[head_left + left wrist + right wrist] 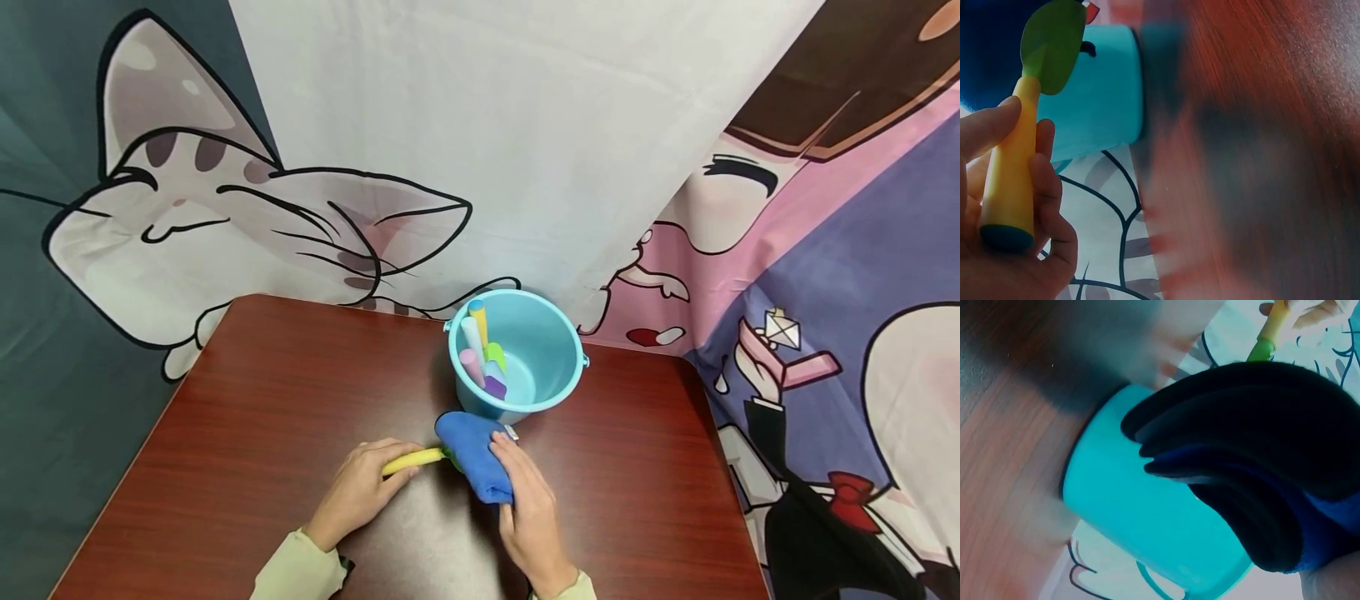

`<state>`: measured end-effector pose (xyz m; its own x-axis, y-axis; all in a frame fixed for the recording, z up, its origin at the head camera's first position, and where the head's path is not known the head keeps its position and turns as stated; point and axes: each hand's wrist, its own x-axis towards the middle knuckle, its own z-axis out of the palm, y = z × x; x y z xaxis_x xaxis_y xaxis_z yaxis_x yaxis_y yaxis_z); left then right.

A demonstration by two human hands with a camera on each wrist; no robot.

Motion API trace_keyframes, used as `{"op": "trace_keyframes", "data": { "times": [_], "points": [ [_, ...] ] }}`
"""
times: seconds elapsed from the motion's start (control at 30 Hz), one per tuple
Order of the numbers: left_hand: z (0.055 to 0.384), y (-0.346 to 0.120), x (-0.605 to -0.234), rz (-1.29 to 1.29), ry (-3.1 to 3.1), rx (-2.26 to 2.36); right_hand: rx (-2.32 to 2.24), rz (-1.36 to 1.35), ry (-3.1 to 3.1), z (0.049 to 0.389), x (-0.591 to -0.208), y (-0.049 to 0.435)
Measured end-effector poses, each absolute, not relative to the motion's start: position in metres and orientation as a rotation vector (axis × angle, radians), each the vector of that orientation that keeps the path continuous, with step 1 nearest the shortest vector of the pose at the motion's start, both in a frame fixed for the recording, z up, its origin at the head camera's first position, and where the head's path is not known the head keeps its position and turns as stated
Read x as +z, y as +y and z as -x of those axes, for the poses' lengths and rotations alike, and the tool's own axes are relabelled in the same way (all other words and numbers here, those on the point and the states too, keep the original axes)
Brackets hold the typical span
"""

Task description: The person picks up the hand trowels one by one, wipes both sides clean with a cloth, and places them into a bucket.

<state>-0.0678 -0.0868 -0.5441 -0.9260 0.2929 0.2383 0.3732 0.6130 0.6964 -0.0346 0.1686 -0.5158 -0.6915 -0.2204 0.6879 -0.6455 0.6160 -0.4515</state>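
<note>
A small toy shovel has a yellow handle and, in the left wrist view, a green blade. My left hand grips its handle, the fingers curled round it. Close by, my right hand holds a folded blue cloth between thumb and fingers. The cloth covers most of the shovel's blade in the head view. Its layered, dark folds fill much of the right wrist view. Both hands are just in front of a light blue bucket.
Inside the bucket lean several coloured toy pieces, among them a yellow-handled one, a pink one and a purple one. The bucket stands near the back edge of a brown wooden table. Behind hangs a printed cartoon curtain.
</note>
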Motion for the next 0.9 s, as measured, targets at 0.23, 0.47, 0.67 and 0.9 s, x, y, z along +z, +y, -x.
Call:
{"op": "trace_keyframes", "data": {
  "times": [0.23,0.47,0.67,0.9],
  "points": [
    [0.068,-0.083,-0.543,0.586,-2.776,-1.269,0.887,-0.807,-2.445,0.029,-0.520,0.165],
    [0.066,-0.084,-0.541,0.639,-2.756,-1.278,0.775,-0.881,-2.741,0.026,-0.525,0.165],
    [0.066,-0.087,-0.539,0.672,-2.748,-1.287,0.808,-0.807,-2.754,0.027,-0.530,0.167],
    [0.066,-0.091,-0.539,0.716,-2.733,-1.296,0.857,-0.664,-2.726,0.028,-0.535,0.177]
  ]
}}
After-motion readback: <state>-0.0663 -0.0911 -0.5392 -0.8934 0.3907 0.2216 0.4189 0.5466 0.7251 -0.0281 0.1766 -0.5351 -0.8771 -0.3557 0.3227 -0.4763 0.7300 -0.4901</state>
